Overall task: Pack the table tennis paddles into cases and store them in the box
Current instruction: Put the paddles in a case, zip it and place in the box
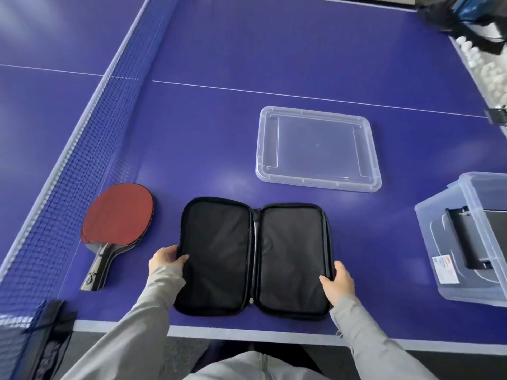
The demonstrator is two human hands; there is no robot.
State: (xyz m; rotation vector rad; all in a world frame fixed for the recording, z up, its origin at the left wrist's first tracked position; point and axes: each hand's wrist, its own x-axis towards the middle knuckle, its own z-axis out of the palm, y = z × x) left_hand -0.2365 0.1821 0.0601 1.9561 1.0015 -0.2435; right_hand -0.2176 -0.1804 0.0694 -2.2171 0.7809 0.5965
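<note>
A black zip case (pixel 253 259) lies spread open flat on the blue table tennis table (pixel 208 138), near its front edge, with both halves empty. My left hand (pixel 166 260) grips the case's left edge, thumb on the lining. My right hand (pixel 336 281) grips its right edge the same way. Two stacked paddles (pixel 118 218) with red rubber lie left of the case, handles toward me. A clear plastic box (pixel 466 237) stands at the right edge, with a dark case inside it. Its clear lid (pixel 318 148) lies flat beyond the open case.
The blue net (pixel 76 160) runs diagonally along the left, close to the paddles, with its black post clamp (pixel 46 325) at the table's near-left corner. White balls (pixel 279 54) lie in a trough at the far right. A dark bag (pixel 463 15) sits at the top right.
</note>
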